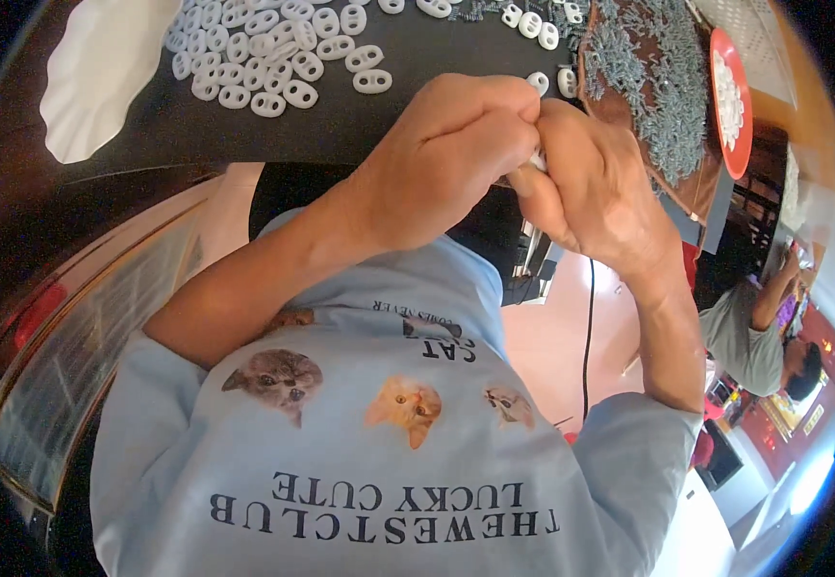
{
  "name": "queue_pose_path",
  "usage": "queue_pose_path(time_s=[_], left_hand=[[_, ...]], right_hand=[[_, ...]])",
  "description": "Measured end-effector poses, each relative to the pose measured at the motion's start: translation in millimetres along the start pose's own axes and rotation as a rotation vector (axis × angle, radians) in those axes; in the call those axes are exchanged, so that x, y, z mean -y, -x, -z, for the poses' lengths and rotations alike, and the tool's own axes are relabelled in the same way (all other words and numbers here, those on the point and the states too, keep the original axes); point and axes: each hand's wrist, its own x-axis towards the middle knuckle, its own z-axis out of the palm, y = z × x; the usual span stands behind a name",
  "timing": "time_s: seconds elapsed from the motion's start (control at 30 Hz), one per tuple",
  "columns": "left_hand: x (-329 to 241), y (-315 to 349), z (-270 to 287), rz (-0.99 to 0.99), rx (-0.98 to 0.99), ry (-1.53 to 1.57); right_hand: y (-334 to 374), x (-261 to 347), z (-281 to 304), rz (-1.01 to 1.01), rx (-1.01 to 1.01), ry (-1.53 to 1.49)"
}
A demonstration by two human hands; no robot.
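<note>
My left hand (pixel 446 159) and my right hand (pixel 600 183) meet just over the table's near edge, both with fingers curled closed. Between them a sliver of a small white plastic piece (pixel 539 161) shows; most of it is hidden by the fingers, so its exact kind cannot be made out. Right behind the fingertips lie single white oval two-hole plastic pieces (pixel 567 83). A big heap of the same kind, white two-hole ovals (pixel 268 67), spreads over the dark table (pixel 341 135) to the left of my hands.
On the far left lies a white wavy-edged tray (pixel 100 87). At right, a pile of tiny grey pieces (pixel 663 87) covers a brown sheet, beside a red dish (pixel 745 144) holding small white parts. Another person (pixel 754 337) works farther right. A black cable (pixel 589 337) hangs below.
</note>
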Motion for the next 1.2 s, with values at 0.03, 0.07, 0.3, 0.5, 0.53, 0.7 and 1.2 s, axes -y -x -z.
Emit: queue_pose_path(time_s=[0.03, 0.07, 0.3, 0.5, 0.53, 0.7, 1.2], left_hand=[[-1, 0, 0, -0.004, -0.009, 0.002], [0, 0, 0, -0.002, -0.009, 0.002], [-2, -1, -1, -0.010, -0.021, 0.000], [-5, -2, -3, 0.090, -0.040, 0.105], [-4, -2, -3, 0.091, -0.045, 0.102], [-12, -2, 1, 0.165, 0.010, 0.180], [-10, -12, -3, 0.184, -0.047, 0.133]], right_hand=[[0, -1, 0, 0.014, 0.004, 0.006], [-1, -1, 0, 0.029, 0.008, 0.011], [-2, -4, -5, 0.075, -0.060, 0.001], [-5, 3, 2, 0.048, -0.070, -0.023], [-6, 5, 3, 0.030, -0.082, -0.020], [-5, 5, 2, -0.035, -0.076, -0.074], [-8, -17, -6, 0.066, -0.074, -0.149]])
